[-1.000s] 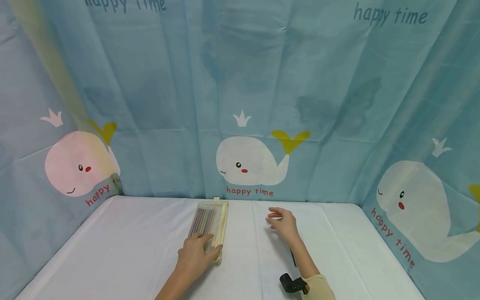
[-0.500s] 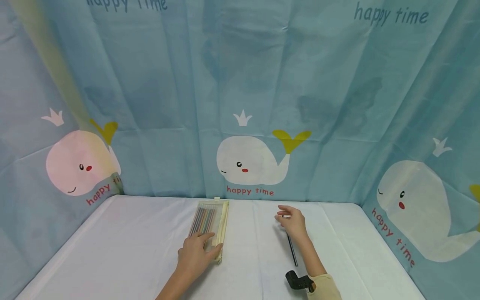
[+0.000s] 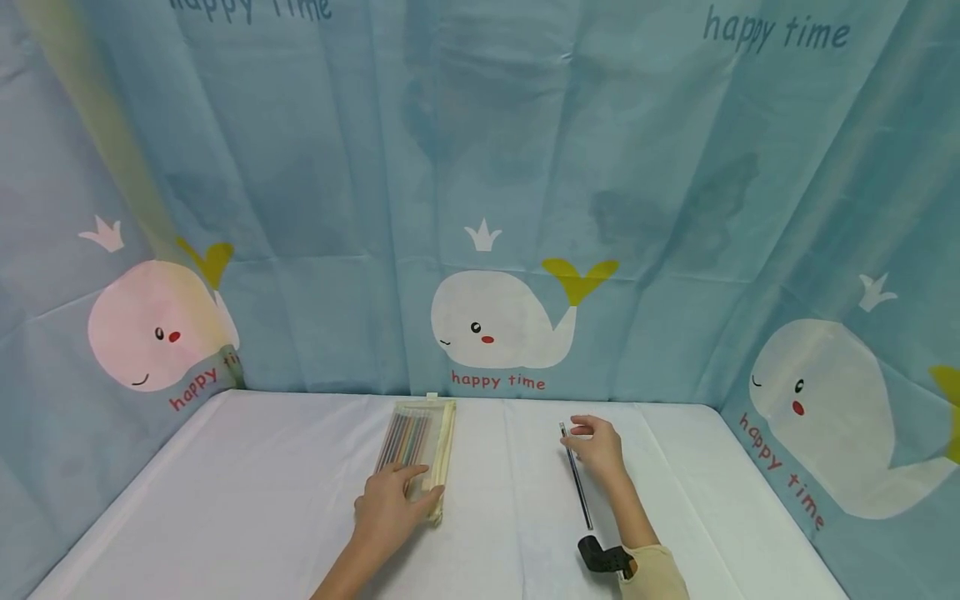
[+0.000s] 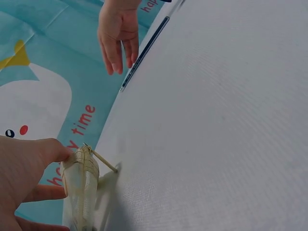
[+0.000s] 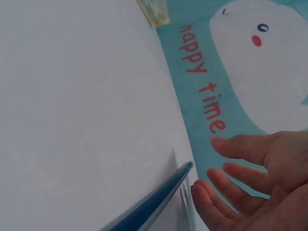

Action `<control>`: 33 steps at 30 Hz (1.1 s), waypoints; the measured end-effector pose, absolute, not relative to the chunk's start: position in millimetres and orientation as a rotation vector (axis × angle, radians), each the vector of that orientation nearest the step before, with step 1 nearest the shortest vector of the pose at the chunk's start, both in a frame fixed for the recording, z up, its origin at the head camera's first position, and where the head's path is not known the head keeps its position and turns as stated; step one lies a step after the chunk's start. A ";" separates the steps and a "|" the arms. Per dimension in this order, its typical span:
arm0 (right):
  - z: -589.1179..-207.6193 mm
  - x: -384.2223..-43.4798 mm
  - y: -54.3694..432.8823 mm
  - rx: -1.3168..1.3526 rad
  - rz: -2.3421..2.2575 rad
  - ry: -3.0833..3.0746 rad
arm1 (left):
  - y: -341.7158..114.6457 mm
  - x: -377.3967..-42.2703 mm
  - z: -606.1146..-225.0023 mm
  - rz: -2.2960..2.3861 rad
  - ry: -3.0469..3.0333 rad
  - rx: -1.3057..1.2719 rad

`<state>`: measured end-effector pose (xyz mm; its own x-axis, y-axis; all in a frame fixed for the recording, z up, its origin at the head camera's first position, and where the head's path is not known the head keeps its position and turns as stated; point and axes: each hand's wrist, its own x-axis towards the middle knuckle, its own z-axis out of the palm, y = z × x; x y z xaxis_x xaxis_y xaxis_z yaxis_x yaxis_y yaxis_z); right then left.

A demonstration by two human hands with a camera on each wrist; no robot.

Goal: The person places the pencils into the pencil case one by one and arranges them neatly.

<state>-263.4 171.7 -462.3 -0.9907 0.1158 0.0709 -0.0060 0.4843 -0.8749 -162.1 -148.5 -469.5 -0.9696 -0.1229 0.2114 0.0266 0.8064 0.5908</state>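
Observation:
A see-through pencil case [image 3: 442, 450] with a cream zip edge lies at the back of the white table, several coloured pens or pencils [image 3: 405, 437] inside it. My left hand [image 3: 390, 504] rests across its near end, thumb by the zip side and fingers on its surface; the left wrist view shows the fingertips against the pouch [image 4: 83, 187]. Right of the case, a slim dark pen [image 3: 577, 483] lies on the cloth. My right hand [image 3: 597, 448] hovers beside its far end, fingers loosely spread. In the right wrist view, the pen [image 5: 149, 204] sits apart from those fingers.
A black wrist-worn camera mount [image 3: 600, 556] sits by the right sleeve, close to the pen's near end. White cloth covers the table [image 3: 247, 500]. A blue curtain [image 3: 337, 325] printed with whales hangs directly behind it and along both sides.
My right hand has moved rightward, uncovering the pen that was mostly hidden beneath the hand and forearm. My left hand and the pencil case have stayed in place.

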 end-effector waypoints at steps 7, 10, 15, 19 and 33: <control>-468.0 -263.9 173.6 -0.111 1.504 -2.660 | -147.1 -161.2 -467.6 -0.889 -2.753 0.059; -469.5 -263.7 174.0 -0.105 1.478 -2.673 | -146.9 -160.9 -467.2 -0.883 -2.764 0.064; -470.8 -261.7 173.4 -0.136 1.419 -2.721 | -147.2 -161.0 -468.0 -0.863 -2.765 0.063; -470.7 -260.2 172.2 -0.142 1.381 -2.747 | -147.2 -160.7 -467.4 -0.850 -2.767 0.056; -471.7 -262.1 173.1 -0.164 1.461 -2.747 | -145.3 -159.7 -465.4 -0.846 -2.797 0.080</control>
<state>-262.1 173.1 -471.7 -0.9941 0.1050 -0.0259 0.0802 0.5549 -0.8281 -159.7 -145.3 -465.4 -0.9748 -0.1144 0.1916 0.0110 0.8329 0.5534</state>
